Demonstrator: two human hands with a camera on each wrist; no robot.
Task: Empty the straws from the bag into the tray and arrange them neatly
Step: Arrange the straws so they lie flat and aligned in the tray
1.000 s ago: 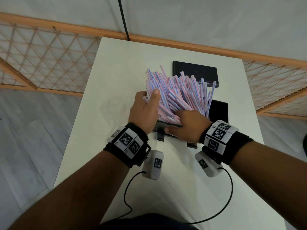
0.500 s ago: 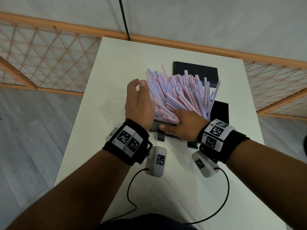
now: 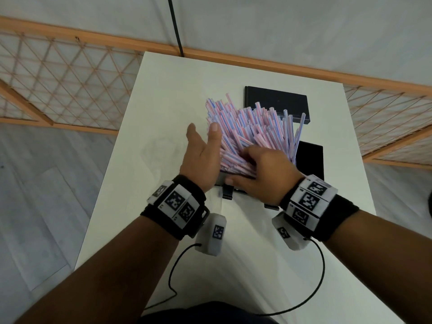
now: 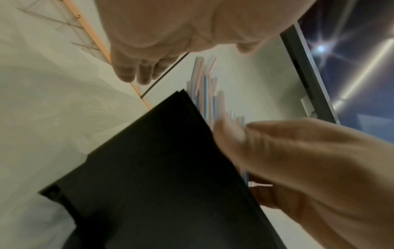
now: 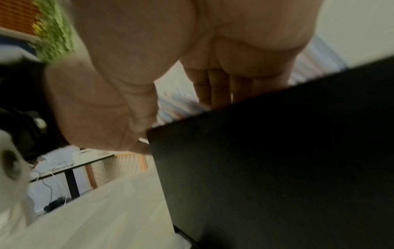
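A dense bunch of pink-and-blue striped straws (image 3: 252, 129) stands leaning away from me in a black tray (image 3: 311, 160) on the white table. My left hand (image 3: 201, 155) is open at the bunch's left side, fingers straight and spread, its thumb just at the outer straws. My right hand (image 3: 259, 169) lies on the near ends of the straws with flat fingers (image 5: 219, 84), its thumb along the tray's near edge. The left wrist view shows the tray wall (image 4: 160, 168) with straws (image 4: 204, 87) rising behind it. No bag is in view.
A flat black box (image 3: 277, 104) lies behind the tray at the far side of the table (image 3: 163, 113). Orange lattice fencing (image 3: 70, 78) borders the table on the left, back and right. Sensor cables (image 3: 322, 277) hang from both wrists near the front edge.
My left hand has come off the left side of the straws and spread open a little further left. The right hand has stayed on the near ends.
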